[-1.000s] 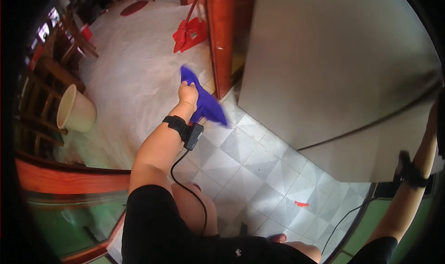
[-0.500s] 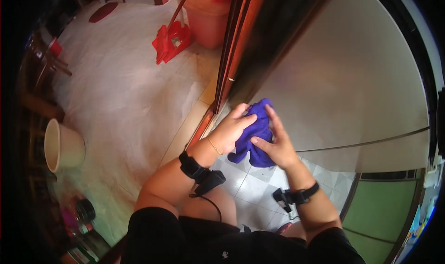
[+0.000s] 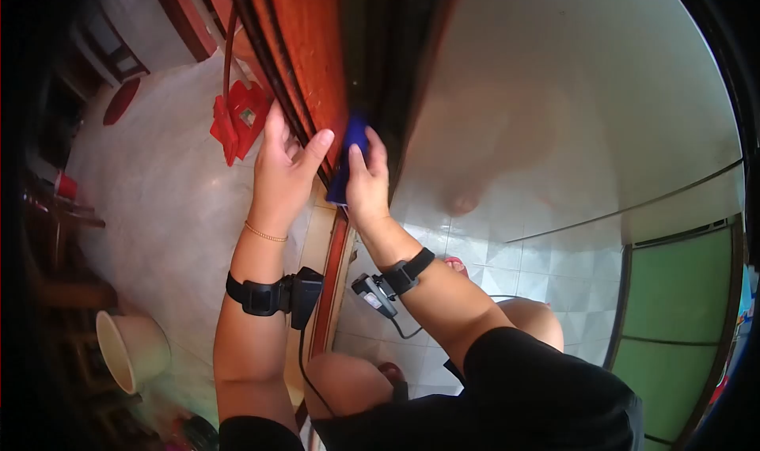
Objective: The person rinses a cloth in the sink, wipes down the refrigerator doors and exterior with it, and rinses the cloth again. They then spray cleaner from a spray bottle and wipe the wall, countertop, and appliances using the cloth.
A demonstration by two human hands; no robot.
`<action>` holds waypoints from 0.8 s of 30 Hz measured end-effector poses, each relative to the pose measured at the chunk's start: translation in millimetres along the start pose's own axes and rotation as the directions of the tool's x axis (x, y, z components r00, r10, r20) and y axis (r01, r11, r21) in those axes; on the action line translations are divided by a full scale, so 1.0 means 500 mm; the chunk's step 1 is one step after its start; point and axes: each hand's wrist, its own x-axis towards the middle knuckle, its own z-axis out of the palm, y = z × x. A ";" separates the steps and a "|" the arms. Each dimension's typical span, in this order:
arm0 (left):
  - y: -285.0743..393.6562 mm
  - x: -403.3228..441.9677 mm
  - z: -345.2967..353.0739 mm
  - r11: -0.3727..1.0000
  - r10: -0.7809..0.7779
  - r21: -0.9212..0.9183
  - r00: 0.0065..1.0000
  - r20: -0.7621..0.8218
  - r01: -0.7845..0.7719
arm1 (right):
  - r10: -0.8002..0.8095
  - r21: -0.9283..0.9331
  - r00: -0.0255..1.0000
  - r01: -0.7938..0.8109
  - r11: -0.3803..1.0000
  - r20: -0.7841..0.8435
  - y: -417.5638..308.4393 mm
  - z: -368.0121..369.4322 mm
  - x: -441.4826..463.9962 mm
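Note:
A folded purple cloth (image 3: 342, 180) is in my right hand (image 3: 369, 183), pressed along the narrow side of the brown wooden door (image 3: 310, 55). The thumb and fingers of that hand are closed on the cloth, part of which is hidden behind them. On the door's other side, my left hand (image 3: 283, 166) is at the dark grooved edge, with its thumb spread from its fingers. Nothing is held in the left hand; whether it touches the edge I cannot tell.
Behind the left hand, a red dustpan (image 3: 247, 119) stands on the pale floor. A cream bucket (image 3: 134, 352) is at the lower left. A large whitish panel (image 3: 570, 111) rises on the right above a green cabinet (image 3: 673, 301). A raised door sill (image 3: 326, 293) runs between my legs.
Both hands have gone from holding the purple cloth together to the door. The left hand has let go of the cloth, while the right has carried it up and left. The view has shifted.

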 end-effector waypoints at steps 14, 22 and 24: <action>0.014 0.007 -0.003 0.955 0.026 0.296 0.997 -0.074 -0.002 | 0.362 -0.236 0.894 -0.424 0.875 -0.264 0.157 -0.043 0.123; -0.001 0.007 -0.015 0.930 0.063 0.367 0.997 -0.054 -0.039 | 0.303 0.187 0.947 -0.318 0.930 0.104 -0.051 0.059 0.146; -0.003 0.007 -0.017 0.931 0.090 0.360 0.994 -0.059 -0.063 | 0.139 0.120 0.981 -0.156 0.980 0.135 -0.197 0.106 0.125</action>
